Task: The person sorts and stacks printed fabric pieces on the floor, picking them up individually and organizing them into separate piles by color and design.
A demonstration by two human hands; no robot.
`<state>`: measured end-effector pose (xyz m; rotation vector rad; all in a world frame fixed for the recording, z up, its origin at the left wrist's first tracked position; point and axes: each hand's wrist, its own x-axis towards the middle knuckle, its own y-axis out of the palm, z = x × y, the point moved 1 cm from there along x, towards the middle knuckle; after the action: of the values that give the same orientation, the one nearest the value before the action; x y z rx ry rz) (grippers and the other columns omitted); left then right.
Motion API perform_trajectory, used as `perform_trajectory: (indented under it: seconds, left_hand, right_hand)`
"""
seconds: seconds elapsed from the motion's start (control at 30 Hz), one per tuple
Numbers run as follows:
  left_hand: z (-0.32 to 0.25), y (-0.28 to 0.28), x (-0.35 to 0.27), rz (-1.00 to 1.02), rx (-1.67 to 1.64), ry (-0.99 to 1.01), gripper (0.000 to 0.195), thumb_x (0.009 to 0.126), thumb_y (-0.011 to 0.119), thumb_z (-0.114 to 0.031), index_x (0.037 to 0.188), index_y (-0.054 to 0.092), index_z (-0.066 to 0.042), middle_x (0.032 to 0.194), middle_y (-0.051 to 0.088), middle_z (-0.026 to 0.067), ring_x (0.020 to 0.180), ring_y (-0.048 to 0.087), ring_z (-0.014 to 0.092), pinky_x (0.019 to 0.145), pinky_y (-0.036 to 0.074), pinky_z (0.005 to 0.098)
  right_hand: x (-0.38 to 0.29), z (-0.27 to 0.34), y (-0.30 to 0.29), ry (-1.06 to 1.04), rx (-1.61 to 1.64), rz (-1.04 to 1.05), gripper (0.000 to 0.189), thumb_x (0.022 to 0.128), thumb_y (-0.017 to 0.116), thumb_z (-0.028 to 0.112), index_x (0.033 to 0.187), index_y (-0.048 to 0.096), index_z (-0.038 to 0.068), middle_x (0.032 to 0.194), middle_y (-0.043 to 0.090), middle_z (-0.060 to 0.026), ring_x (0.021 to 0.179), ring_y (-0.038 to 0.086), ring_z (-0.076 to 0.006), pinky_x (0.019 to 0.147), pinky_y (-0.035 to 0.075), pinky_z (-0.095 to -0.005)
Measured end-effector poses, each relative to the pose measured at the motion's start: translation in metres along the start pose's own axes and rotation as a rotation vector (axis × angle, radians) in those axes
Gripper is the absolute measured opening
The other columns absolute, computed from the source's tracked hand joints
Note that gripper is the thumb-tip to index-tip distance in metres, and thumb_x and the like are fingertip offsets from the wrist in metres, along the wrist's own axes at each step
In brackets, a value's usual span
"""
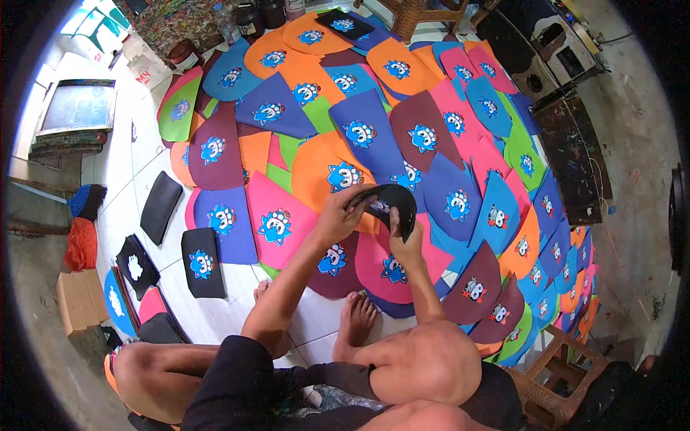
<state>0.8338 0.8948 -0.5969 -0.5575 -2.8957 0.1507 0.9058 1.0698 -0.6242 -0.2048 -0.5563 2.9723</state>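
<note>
Both hands grip a black fabric or foam piece (401, 202), bent into a curve, with a print partly visible on its inner face. My left hand (345, 215) pinches its left end. The right hand (407, 242) holds the lower right end, thumb over the inside. Beneath them spread overlapping cut pieces, among them a pink one (372, 269) and an orange one (312, 167), printed with a blue cartoon character. To the left, a black printed piece (202, 285) and a plain black piece (161, 207) lie on the floor tiles.
Small stacks of cut pieces, one with a white print (135, 266), sit at the left by a cardboard box (83, 301) and a broom (86, 202). Jars (248, 21) stand at the back. A brown plastic stool (560, 372) is at lower right; a screen frame (78, 108) lies upper left.
</note>
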Motion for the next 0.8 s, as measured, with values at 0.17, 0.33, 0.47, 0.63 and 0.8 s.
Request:
perform_trajectory:
  seconds: [0.17,0.33,0.47,0.63,0.8]
  left_hand:
    - [-0.008,-0.017,-0.001,-0.113,0.117,0.236,0.031,0.090,0.066,-0.003,0.121,0.062,-0.001,0.104,0.071,0.0127,0.088,0.070,0.021,0.078,0.054,0.0331]
    - [-0.032,-0.018,0.000,0.000,0.252,0.243,0.033,0.089,0.067,-0.007,0.121,0.060,-0.003,0.110,0.067,0.0191,0.097,0.068,0.036,0.081,0.055,0.0364]
    - [-0.033,-0.031,0.002,0.005,0.488,0.369,0.035,0.088,0.065,-0.004,0.123,0.058,-0.002,0.109,0.065,0.0199,0.098,0.066,0.038,0.082,0.055,0.0409]
    - [-0.044,-0.027,0.000,0.179,0.509,0.101,0.050,0.081,0.061,0.003,0.129,0.048,0.001,0.110,0.061,0.0192,0.101,0.062,0.037,0.083,0.053,0.0438]
    - [-0.039,-0.019,0.008,0.312,0.972,0.317,0.047,0.075,0.060,0.003,0.120,0.047,0.003,0.112,0.055,0.0195,0.107,0.058,0.035,0.087,0.050,0.0425]
  right_hand:
    - [-0.002,0.042,0.002,-0.444,-0.041,-0.260,0.036,0.099,0.056,0.014,0.130,0.055,-0.004,0.115,0.068,-0.0244,0.107,0.068,-0.0332,0.090,0.054,-0.0421]
    - [-0.006,0.062,-0.015,-0.267,-0.200,-0.127,0.039,0.095,0.061,0.012,0.131,0.056,-0.001,0.120,0.066,-0.0242,0.109,0.067,-0.0368,0.092,0.053,-0.0417]
    - [-0.002,0.081,-0.015,-0.397,-0.407,-0.107,0.039,0.092,0.063,0.005,0.130,0.055,-0.001,0.115,0.067,-0.0243,0.104,0.068,-0.0370,0.088,0.055,-0.0407]
    - [-0.006,0.091,-0.020,-0.441,-0.515,-0.013,0.045,0.093,0.059,0.005,0.136,0.049,0.000,0.116,0.065,-0.0257,0.102,0.066,-0.0422,0.086,0.054,-0.0458]
    - [0.003,0.089,-0.019,-0.263,-0.883,0.155,0.047,0.092,0.053,0.007,0.136,0.044,-0.005,0.113,0.063,-0.0244,0.098,0.066,-0.0394,0.081,0.053,-0.0487]
